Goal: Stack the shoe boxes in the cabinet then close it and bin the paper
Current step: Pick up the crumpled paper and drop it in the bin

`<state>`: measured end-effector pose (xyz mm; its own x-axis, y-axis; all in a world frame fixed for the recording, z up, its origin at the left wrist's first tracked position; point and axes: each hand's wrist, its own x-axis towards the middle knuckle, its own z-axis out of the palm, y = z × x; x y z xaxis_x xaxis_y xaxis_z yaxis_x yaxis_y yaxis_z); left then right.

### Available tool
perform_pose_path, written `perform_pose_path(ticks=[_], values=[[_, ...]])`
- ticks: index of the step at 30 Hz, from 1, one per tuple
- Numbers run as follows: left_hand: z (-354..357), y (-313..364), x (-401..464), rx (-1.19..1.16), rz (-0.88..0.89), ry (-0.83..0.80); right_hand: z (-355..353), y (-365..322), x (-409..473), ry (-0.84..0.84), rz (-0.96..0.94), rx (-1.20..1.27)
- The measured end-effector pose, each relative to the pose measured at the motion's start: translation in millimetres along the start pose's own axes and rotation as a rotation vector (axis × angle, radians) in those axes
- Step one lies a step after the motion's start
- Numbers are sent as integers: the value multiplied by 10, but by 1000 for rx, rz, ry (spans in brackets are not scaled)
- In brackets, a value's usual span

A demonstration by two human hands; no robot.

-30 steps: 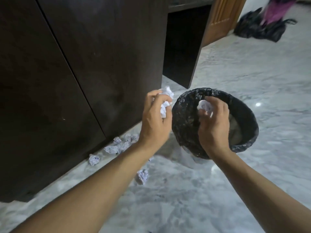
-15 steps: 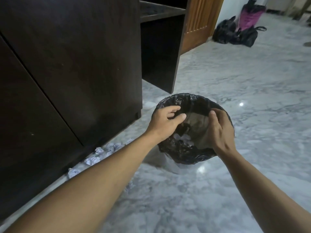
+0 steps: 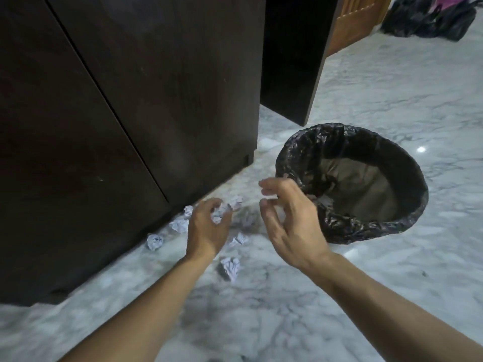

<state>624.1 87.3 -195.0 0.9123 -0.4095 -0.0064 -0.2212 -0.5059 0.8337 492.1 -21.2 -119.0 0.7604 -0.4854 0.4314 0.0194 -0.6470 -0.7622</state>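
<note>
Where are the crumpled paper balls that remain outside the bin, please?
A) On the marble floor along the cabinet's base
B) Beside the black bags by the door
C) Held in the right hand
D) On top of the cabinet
A: the paper balls lie on the floor by the cabinet, with the left hand reaching among them.

1. The cabinet [image 3: 146, 100] stands at the left, doors shut; the bin [image 3: 366, 226] sits on the floor [image 3: 392, 270] to its right, near its corner.
2. Crumpled paper balls [image 3: 230, 269] lie along the cabinet's foot, left of the bin.
3. The left hand [image 3: 206, 231] hangs over the balls; the right hand [image 3: 290, 223] is between them and the bin.
4. Bags [image 3: 431, 19] lie far behind at the right.
</note>
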Motion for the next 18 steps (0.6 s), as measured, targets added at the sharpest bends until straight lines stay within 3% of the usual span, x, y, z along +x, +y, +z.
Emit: perform_pose_path(ticks=[7,12,18], values=[[48,-895,-418,519,17,-217,545,660,-179,-382,269,-261],[254,-1098,-488,614,45,-281,783,1080,-257,-437,432,-350],[380,-1227,-264,718,133,-218,981,1493,-155,-625,526,-431]])
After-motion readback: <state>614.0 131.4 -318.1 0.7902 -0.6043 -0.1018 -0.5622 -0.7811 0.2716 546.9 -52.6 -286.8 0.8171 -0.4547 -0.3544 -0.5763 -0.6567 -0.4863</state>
